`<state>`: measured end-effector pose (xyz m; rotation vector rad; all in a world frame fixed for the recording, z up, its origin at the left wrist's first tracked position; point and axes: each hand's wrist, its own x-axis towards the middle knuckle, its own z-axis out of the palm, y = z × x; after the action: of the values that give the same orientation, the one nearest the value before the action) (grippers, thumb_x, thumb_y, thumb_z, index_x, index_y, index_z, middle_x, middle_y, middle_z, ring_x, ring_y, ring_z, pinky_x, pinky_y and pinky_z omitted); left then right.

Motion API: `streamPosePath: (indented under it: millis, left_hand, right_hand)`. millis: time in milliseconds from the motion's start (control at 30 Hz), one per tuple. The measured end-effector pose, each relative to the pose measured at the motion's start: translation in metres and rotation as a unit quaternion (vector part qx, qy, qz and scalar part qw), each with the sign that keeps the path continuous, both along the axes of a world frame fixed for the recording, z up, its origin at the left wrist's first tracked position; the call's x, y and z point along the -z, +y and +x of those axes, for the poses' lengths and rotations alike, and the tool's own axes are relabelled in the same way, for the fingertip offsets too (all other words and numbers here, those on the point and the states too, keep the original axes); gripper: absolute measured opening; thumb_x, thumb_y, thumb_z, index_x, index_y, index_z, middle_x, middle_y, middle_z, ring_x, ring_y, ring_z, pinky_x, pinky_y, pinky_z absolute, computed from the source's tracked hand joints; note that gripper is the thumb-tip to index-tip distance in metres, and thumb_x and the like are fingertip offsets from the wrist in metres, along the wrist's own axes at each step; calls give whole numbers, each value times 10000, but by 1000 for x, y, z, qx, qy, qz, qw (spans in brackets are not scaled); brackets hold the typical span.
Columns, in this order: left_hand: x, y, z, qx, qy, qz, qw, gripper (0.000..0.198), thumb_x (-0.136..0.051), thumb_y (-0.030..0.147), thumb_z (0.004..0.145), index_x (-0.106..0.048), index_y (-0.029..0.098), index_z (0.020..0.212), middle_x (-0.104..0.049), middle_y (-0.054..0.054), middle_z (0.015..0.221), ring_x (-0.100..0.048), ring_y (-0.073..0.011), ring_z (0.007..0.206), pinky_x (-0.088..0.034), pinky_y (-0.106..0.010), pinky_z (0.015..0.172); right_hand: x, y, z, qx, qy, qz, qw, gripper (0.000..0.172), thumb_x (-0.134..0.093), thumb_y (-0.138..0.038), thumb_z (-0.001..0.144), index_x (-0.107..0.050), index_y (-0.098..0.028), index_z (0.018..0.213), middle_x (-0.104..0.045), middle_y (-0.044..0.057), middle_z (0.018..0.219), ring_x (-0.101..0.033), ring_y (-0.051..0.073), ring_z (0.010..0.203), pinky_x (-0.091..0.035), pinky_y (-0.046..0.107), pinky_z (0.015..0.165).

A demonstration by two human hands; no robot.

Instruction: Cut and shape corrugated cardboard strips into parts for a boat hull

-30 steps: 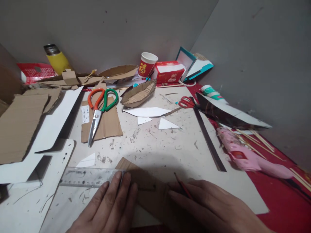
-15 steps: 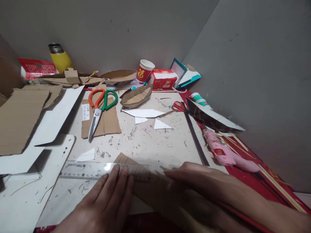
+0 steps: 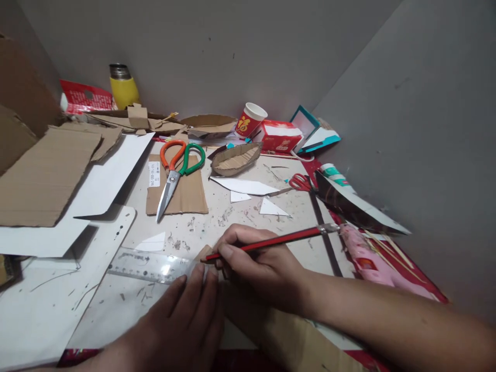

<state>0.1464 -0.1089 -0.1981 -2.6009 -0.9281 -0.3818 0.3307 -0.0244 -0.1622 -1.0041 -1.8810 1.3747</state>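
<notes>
Our left hand [image 3: 184, 318], fingers laid flat and close together, presses the clear ruler [image 3: 149, 265] over the cardboard strip [image 3: 298, 336]; uneven pressure could let that slick plastic skid. The strip is brown, matte and long. Our right hand [image 3: 267, 266] pinches the slim red pencil [image 3: 271, 242] in its grip; a skid might drag its tip astray.

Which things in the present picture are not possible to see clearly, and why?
Head view, ruler: right end covered by the left hand and right hand; numbers too small to read.
Head view, cardboard strip: part covered by the right hand; near end cut off by the bottom edge.
Head view, pink glue gun: lower edge hidden behind the right forearm.
</notes>
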Motion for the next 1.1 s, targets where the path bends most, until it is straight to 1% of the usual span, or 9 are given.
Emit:
streamPosePath:
  millis: [100, 167, 300, 533, 733, 800, 933, 1100]
  left_hand:
    - [0, 0, -1, 10, 0, -3, 1000, 389, -430, 232, 914, -594, 97, 1239, -675, -109, 1232, -576, -271, 1153, -380, -379, 964]
    - [1, 1, -2, 13, -1, -2, 1000, 382, -443, 245, 914, -599, 103, 1232, -677, -107, 1227, -576, -271, 1151, -383, -381, 964]
    - [2, 0, -2, 12, 3, 1, 1000, 384, -462, 285, 915, -603, 116, 1230, -679, -103, 1226, -577, -263, 1150, -388, -378, 963]
    - [0, 3, 0, 16, -4, 1, 1000, 355, -419, 219, 917, -608, 113, 1198, -709, -82, 1177, -613, -250, 1101, -395, -373, 941]
    - [-1, 2, -1, 19, -7, -9, 1000, 367, -381, 171, 916, -603, 110, 1203, -708, -76, 1179, -617, -249, 1101, -394, -378, 946]
    - [-2, 3, -1, 16, -12, -12, 1000, 369, -368, 159, 920, -600, 112, 1203, -706, -76, 1183, -619, -243, 1100, -397, -375, 945]
    - [-5, 3, 0, 11, -20, -10, 1000, 362, -345, 156, 934, -597, 110, 1191, -708, -81, 1179, -627, -229, 1093, -401, -361, 941]
    - [-8, 4, 1, 12, -11, -24, 1000, 378, -322, 131, 934, -590, 101, 1198, -710, -70, 1177, -632, -217, 1077, -398, -353, 939]
  right_hand:
    - [-1, 0, -1, -21, -25, 32, 999, 178, -491, -211, 883, -588, -165, 740, -624, 8, 678, -558, 110, 625, -448, 207, 571]
    - [0, 1, -2, -21, -37, 38, 998, 177, -487, -217, 887, -599, -163, 761, -644, 18, 706, -576, 118, 649, -460, 213, 590]
    - [3, 2, -3, -13, -48, 40, 998, 183, -484, -228, 892, -610, -158, 780, -654, 28, 723, -591, 131, 676, -471, 226, 609]
    - [2, 3, -4, -22, -55, 35, 998, 193, -478, -227, 891, -607, -155, 766, -648, 28, 724, -584, 126, 671, -468, 223, 604]
    - [0, 4, -4, -30, -67, 27, 997, 192, -473, -218, 892, -586, -162, 748, -639, 20, 718, -584, 128, 676, -457, 227, 604]
    - [-1, 4, -4, -35, -73, 36, 996, 200, -470, -210, 897, -573, -164, 731, -617, 7, 695, -564, 116, 657, -443, 214, 589]
    - [-5, 4, 0, -53, -87, 77, 992, 202, -479, -199, 910, -549, -162, 724, -585, -13, 685, -526, 88, 633, -425, 188, 591]
    - [-9, 4, 5, -68, -110, 109, 986, 208, -469, -216, 927, -540, -153, 742, -566, -6, 680, -508, 94, 626, -413, 200, 582]
